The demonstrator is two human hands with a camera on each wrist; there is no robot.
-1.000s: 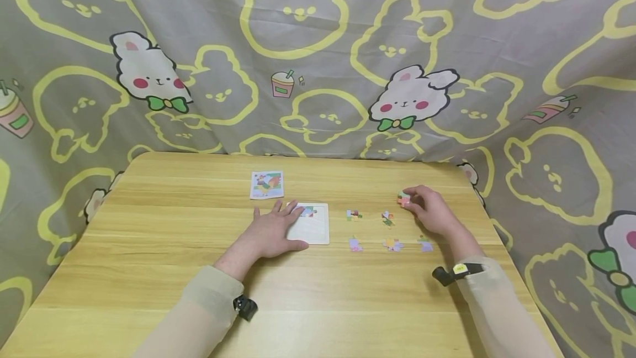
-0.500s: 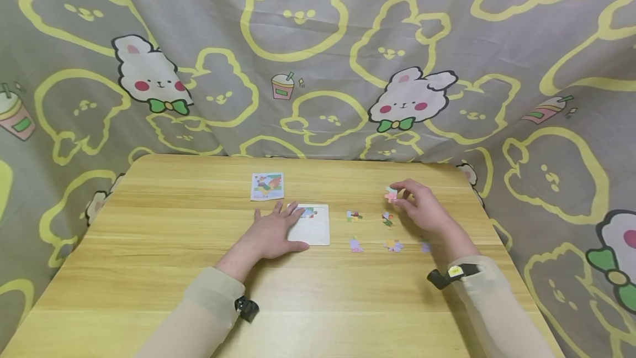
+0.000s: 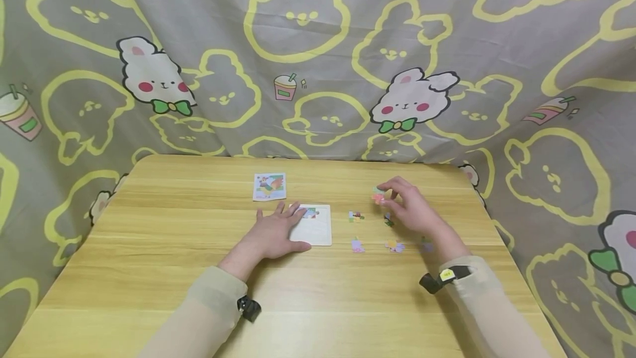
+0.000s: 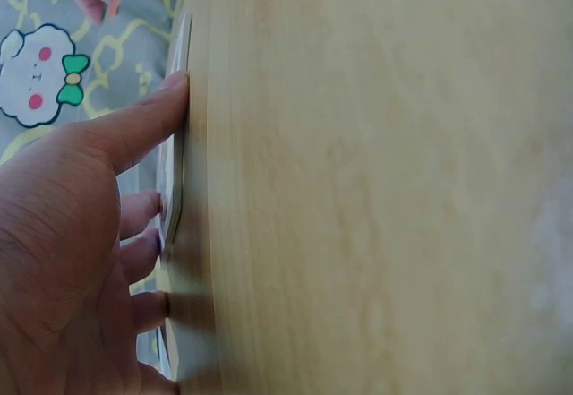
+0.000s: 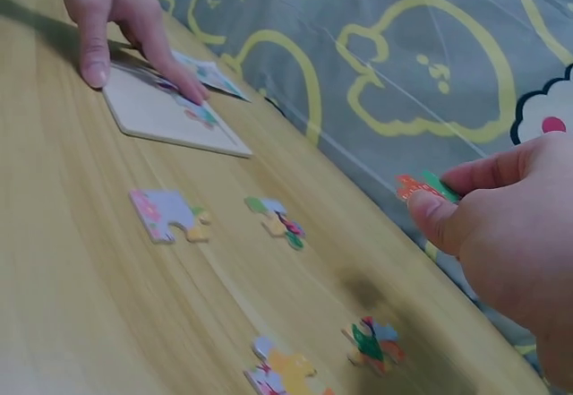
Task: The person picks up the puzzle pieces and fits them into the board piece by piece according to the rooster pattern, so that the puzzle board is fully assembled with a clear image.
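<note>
My right hand (image 3: 414, 209) pinches a red-and-green jigsaw piece (image 5: 428, 186) between thumb and fingers, held up above the table. Fingers spread, my left hand (image 3: 272, 233) rests at the left side of the white puzzle tray (image 3: 315, 233), its thumb at the near edge. A joined strip of jigsaw pieces (image 3: 311, 212) lies along the tray's top, partly under the left fingertips. Loose on the table between tray and right hand are a piece with green and red (image 5: 279, 222), a lilac-pink piece (image 5: 166, 215), a yellow-centred piece (image 5: 285, 370) and a green-and-orange piece (image 5: 374, 345).
Behind the tray lies a picture card (image 3: 270, 187) with a colourful bird on it. Another lilac piece (image 3: 427, 244) is partly hidden by the right wrist. A patterned curtain (image 3: 318, 70) hangs along the back edge of the wooden table (image 3: 308, 314).
My right hand has moved left toward the tray, carrying the red-and-green jigsaw piece, and now partly covers a loose piece. My left hand has stayed on the tray.
</note>
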